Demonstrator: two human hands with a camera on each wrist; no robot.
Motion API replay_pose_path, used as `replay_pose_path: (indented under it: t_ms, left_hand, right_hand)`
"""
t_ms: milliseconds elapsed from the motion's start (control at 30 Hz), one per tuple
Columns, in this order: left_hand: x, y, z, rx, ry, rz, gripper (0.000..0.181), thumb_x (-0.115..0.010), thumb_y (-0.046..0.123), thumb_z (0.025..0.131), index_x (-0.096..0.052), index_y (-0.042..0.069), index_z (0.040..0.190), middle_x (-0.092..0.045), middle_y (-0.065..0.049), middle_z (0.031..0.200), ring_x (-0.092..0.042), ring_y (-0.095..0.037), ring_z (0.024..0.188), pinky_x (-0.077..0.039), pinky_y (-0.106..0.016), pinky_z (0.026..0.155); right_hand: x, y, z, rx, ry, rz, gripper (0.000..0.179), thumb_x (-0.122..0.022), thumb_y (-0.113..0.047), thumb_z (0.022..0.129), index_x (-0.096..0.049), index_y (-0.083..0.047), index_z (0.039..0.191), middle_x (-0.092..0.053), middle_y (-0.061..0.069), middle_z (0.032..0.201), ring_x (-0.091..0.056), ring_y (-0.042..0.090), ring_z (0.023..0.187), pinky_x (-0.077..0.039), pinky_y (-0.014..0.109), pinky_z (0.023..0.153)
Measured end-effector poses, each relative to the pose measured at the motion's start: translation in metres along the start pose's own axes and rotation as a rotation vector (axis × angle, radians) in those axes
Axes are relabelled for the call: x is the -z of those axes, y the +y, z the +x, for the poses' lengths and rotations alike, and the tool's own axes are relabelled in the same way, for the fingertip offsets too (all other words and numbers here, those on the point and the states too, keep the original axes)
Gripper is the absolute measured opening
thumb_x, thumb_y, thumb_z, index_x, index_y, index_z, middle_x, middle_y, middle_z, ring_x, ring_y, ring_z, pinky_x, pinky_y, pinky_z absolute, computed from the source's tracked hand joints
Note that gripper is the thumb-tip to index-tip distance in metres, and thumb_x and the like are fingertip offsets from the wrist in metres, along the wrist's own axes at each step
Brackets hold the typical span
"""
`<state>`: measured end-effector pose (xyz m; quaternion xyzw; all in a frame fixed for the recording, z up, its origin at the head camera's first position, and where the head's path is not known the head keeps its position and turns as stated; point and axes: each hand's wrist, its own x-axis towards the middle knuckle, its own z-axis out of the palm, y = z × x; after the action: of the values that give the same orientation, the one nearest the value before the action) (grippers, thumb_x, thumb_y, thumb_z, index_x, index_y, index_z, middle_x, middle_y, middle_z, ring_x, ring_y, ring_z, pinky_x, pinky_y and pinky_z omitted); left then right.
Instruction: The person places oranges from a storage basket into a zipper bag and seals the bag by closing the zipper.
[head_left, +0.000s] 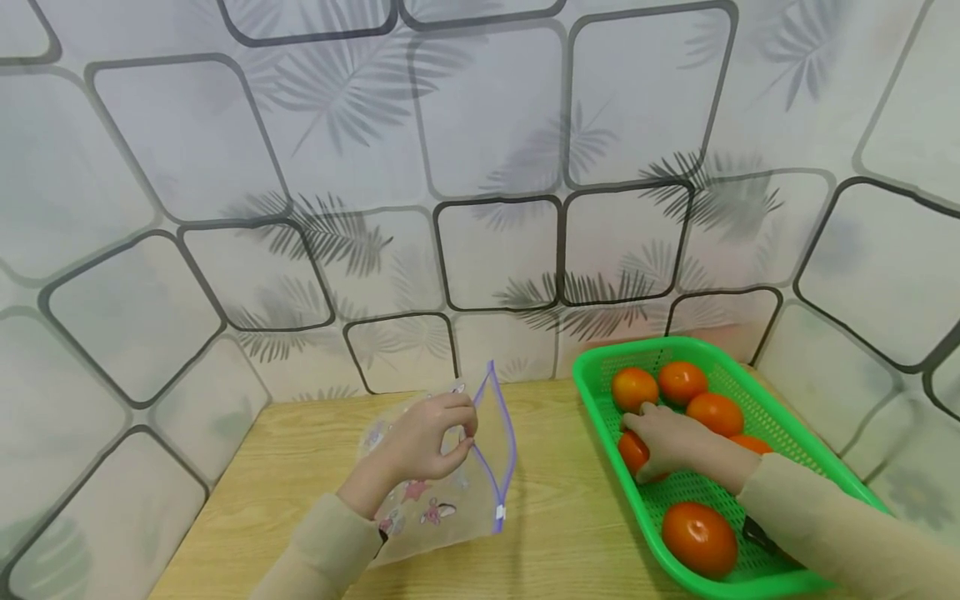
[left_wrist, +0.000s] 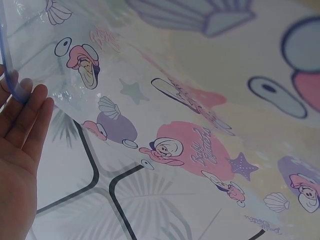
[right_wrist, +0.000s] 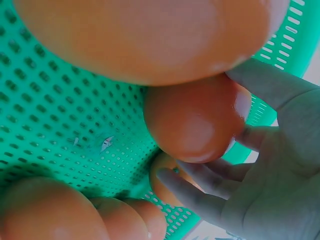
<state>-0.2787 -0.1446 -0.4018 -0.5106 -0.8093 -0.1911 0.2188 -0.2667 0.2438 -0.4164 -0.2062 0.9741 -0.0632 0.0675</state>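
My left hand point(head_left: 420, 443) pinches the rim of a clear slider zip bag point(head_left: 416, 525), printed with cartoon figures, shells and stars. The bag's purple-edged mouth gapes toward the right. In the left wrist view, the fingers point(left_wrist: 31, 117) curl at the purple edge of the bag point(left_wrist: 195, 150). Inside a green basket point(head_left: 607, 454), my right hand point(head_left: 675, 440) grips a tomato point(head_left: 632, 451) by the left wall. The right wrist view shows thumb and fingers around this tomato point(right_wrist: 197, 120), beneath a larger one point(right_wrist: 150, 35) close to the camera.
Several other tomatoes lie in the basket, one large tomato point(head_left: 699, 540) at its near end and one point(head_left: 634, 389) just beyond my right hand. A dark object point(head_left: 759, 533) shows by my right sleeve. Patterned walls point(head_left: 498, 250) close off the wooden table point(head_left: 555, 467) behind and at the sides.
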Motion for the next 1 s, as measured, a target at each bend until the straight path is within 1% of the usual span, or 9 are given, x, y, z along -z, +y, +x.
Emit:
replay_pose_path:
  t_ms: [433, 567, 767, 867, 1000]
  left_hand:
    - [-0.0011, -0.0014, 0.0025, 0.005, -0.003, -0.012, 0.011, -0.074, 0.009, 0.082, -0.066, 0.015, 0.085, -0.065, 0.004, 0.089, -0.062, -0.010, 0.081, -0.056, -0.023, 0.076]
    - [-0.0009, -0.0012, 0.0029, 0.004, -0.008, -0.014, 0.010, -0.074, 0.009, 0.082, -0.066, 0.015, 0.085, -0.066, 0.004, 0.089, -0.063, -0.011, 0.082, -0.057, -0.024, 0.077]
    - [-0.0012, -0.0020, 0.0032, 0.003, -0.011, -0.018, 0.010, -0.073, 0.009, 0.082, -0.065, 0.015, 0.085, -0.065, 0.004, 0.089, -0.064, -0.014, 0.081, -0.057, -0.024, 0.077]
    - [-0.0007, -0.0017, 0.0037, 0.007, -0.012, -0.022, 0.011, -0.073, 0.008, 0.082, -0.065, 0.015, 0.085, -0.065, 0.003, 0.089, -0.065, -0.016, 0.082, -0.057, -0.025, 0.077]
    - [0.0003, -0.0010, 0.0046, 0.008, -0.010, -0.012, 0.012, -0.074, 0.008, 0.082, -0.065, 0.015, 0.084, -0.065, 0.004, 0.088, -0.063, -0.012, 0.081, -0.057, -0.026, 0.076]
  right_hand:
    - [-0.0043, 0.0044, 0.0022, -0.013, -0.008, 0.040, 0.064, -0.097, -0.022, 0.067, -0.064, -0.008, 0.120, -0.059, 0.016, 0.108, -0.060, 0.030, 0.091, -0.058, 0.046, 0.073]
    - [-0.0045, 0.0049, 0.0012, -0.008, 0.007, 0.040, 0.063, -0.096, -0.021, 0.066, -0.064, -0.009, 0.118, -0.058, 0.015, 0.106, -0.059, 0.028, 0.089, -0.057, 0.045, 0.071]
    - [-0.0054, 0.0069, -0.0002, 0.016, 0.043, 0.002, 0.060, -0.093, -0.018, 0.063, -0.062, -0.009, 0.114, -0.056, 0.014, 0.101, -0.056, 0.028, 0.085, -0.054, 0.041, 0.068]
    - [-0.0055, 0.0079, -0.0004, 0.019, 0.058, -0.012, 0.062, -0.091, -0.017, 0.062, -0.059, -0.010, 0.114, -0.055, 0.015, 0.103, -0.055, 0.030, 0.088, -0.053, 0.042, 0.068]
    - [-0.0044, 0.0084, -0.0011, 0.022, 0.078, -0.019, 0.062, -0.089, -0.015, 0.062, -0.056, -0.011, 0.114, -0.054, 0.016, 0.104, -0.052, 0.032, 0.091, -0.051, 0.041, 0.066]
